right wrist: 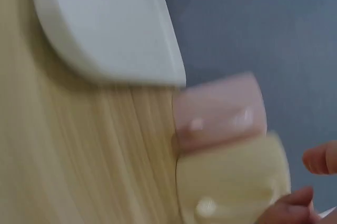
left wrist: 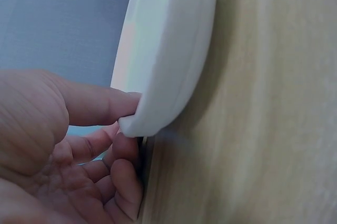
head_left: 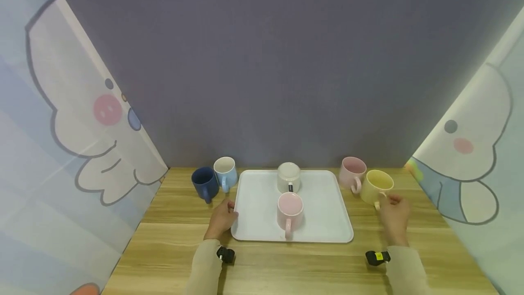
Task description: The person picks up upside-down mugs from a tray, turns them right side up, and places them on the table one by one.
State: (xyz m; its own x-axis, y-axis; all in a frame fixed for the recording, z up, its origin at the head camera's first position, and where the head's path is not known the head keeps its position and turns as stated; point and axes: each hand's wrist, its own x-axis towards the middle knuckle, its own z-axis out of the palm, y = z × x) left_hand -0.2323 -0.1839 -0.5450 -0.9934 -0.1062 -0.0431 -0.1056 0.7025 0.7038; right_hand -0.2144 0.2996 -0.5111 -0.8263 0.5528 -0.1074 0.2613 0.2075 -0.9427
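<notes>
My left hand (head_left: pixel 222 216) pinches the left rim of a white tray (head_left: pixel 323 215). In the left wrist view the thumb (left wrist: pixel 100 103) lies over the rim, with curled fingers (left wrist: pixel 126 182) below it. On the tray, a pink mug (head_left: pixel 289 218) stands in front of a white mug (head_left: pixel 288 183) with a black mark on its handle; both look upside down. My right hand (head_left: pixel 395 216) is at the handle of an upright yellow mug (head_left: pixel 370 193). Its thumb (right wrist: pixel 320 158) and fingers (right wrist: pixel 289 208) are apart in the right wrist view.
Behind the yellow mug, close to it, stands another pink mug (head_left: pixel 348 180). Left of the tray are a dark blue mug (head_left: pixel 203 183) and a light blue mug (head_left: pixel 230 178). A grey wall (head_left: pixel 262 81) rises behind the wooden table (head_left: pixel 286 267), and cartoon-printed cloths hang at both sides.
</notes>
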